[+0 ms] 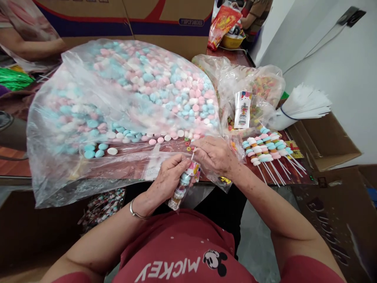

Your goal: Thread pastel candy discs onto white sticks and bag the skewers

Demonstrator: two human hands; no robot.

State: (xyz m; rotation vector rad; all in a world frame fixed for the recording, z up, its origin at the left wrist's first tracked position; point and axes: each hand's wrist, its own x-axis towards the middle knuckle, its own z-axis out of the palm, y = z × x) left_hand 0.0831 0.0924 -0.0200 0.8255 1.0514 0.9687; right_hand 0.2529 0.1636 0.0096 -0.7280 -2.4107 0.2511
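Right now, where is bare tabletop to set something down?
Small patches look bare: a strip of table left of the big candy bag, and a sliver between the right forearm and the candy sticks. Crowded: the middle, with loose candies, left hand and right hand.

Head-worn view looks forward and down over red T-shirt (173, 247); left hand (170, 175), right hand (216, 155) near (white wall (350, 74) farther off).

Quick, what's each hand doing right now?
Left hand: closed, holding the wrapped candy.
Right hand: fingers curled at its white stick; can't tell if gripping.
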